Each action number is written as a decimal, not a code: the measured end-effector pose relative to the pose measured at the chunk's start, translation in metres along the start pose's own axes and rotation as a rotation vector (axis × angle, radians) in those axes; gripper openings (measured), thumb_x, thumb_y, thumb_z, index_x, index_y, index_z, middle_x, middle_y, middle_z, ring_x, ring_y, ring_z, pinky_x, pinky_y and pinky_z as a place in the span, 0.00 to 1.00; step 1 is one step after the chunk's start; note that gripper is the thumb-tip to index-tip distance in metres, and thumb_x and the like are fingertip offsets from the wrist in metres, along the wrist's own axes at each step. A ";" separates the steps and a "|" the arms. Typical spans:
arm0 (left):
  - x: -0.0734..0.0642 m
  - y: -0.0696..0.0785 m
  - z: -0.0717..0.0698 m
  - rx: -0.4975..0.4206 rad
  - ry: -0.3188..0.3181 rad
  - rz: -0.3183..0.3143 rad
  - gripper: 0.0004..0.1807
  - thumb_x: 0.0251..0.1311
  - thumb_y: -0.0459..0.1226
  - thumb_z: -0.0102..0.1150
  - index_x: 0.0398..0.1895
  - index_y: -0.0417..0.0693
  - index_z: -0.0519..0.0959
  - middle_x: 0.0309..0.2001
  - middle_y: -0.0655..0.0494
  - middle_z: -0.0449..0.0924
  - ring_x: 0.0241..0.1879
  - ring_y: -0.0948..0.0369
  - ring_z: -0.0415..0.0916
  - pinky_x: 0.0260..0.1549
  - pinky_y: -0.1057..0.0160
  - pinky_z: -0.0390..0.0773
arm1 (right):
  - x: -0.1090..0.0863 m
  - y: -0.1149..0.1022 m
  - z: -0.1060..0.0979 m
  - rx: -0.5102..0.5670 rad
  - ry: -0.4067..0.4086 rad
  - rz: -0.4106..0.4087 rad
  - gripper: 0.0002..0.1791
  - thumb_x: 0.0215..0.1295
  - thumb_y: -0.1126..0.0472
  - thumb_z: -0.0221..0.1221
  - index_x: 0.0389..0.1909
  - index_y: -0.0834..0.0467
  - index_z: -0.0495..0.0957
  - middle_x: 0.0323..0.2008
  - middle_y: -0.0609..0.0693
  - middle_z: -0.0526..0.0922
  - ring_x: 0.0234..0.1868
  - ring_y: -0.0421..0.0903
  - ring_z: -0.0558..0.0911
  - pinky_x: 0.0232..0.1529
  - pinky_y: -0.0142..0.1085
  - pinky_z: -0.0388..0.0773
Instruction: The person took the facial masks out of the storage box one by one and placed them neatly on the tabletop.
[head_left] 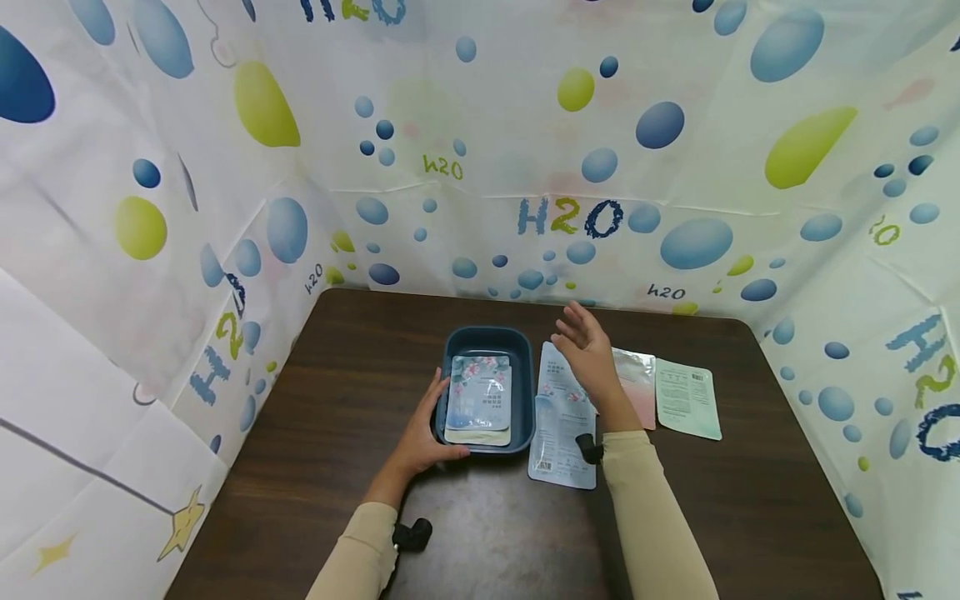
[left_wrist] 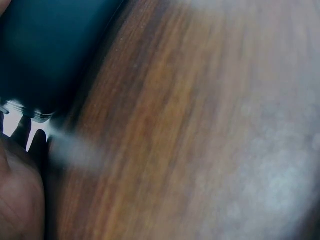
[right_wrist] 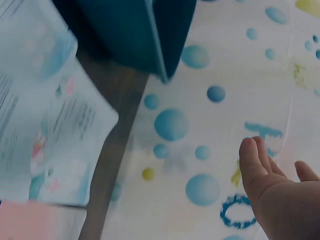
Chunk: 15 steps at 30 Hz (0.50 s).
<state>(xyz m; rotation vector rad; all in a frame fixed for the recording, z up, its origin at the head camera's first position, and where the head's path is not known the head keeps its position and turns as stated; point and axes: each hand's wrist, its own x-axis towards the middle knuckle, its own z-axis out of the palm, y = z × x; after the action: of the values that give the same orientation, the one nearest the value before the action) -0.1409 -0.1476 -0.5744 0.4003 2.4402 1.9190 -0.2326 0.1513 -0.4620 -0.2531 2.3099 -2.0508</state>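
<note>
A dark blue plastic tray (head_left: 528, 408) sits on the table, holding a small pile of flat sheet mask packets (head_left: 480, 396) with a light blue floral one on top. My left hand (head_left: 422, 437) holds the tray at its near left corner, fingers along the left wall and thumb at the near edge. Above the packets to the right of the tray hovers my right hand (head_left: 588, 354), fingers extended and nothing in it. Beneath it lie overlapping light blue packets (head_left: 561, 454), then a pink and silver packet (head_left: 639, 379) and a pale green one (head_left: 686, 400).
The brown wooden table (head_left: 322, 467) has rounded far corners. A white sheet (head_left: 487, 125) printed with blue and green drops hangs behind it and on both sides. Small black wrist cameras (head_left: 412, 535) sit at both sleeves.
</note>
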 end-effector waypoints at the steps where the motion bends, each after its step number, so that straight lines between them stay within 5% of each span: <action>1: 0.001 -0.005 0.001 0.006 0.002 -0.001 0.67 0.32 0.27 0.84 0.80 0.38 0.53 0.84 0.43 0.35 0.81 0.36 0.35 0.72 0.26 0.44 | 0.001 0.000 0.004 0.007 -0.007 -0.002 0.38 0.75 0.62 0.57 0.81 0.53 0.53 0.80 0.53 0.59 0.77 0.53 0.66 0.72 0.52 0.67; 6: 0.003 -0.024 0.001 0.023 0.014 -0.002 0.70 0.30 0.27 0.85 0.81 0.42 0.52 0.85 0.50 0.34 0.82 0.40 0.36 0.72 0.26 0.44 | 0.006 0.000 0.026 0.002 -0.031 0.016 0.38 0.74 0.62 0.57 0.81 0.49 0.54 0.79 0.51 0.60 0.77 0.53 0.67 0.73 0.54 0.67; 15: 0.002 -0.024 0.001 0.015 0.015 -0.004 0.70 0.31 0.33 0.87 0.82 0.49 0.54 0.85 0.56 0.35 0.83 0.42 0.36 0.73 0.28 0.45 | 0.009 0.011 0.057 0.019 -0.102 0.051 0.38 0.75 0.63 0.56 0.81 0.47 0.52 0.80 0.53 0.57 0.79 0.55 0.64 0.73 0.56 0.66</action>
<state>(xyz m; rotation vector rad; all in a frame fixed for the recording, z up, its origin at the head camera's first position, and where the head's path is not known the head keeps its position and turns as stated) -0.1472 -0.1513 -0.5973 0.3820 2.4637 1.9103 -0.2350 0.0954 -0.4792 -0.2883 2.2130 -1.9865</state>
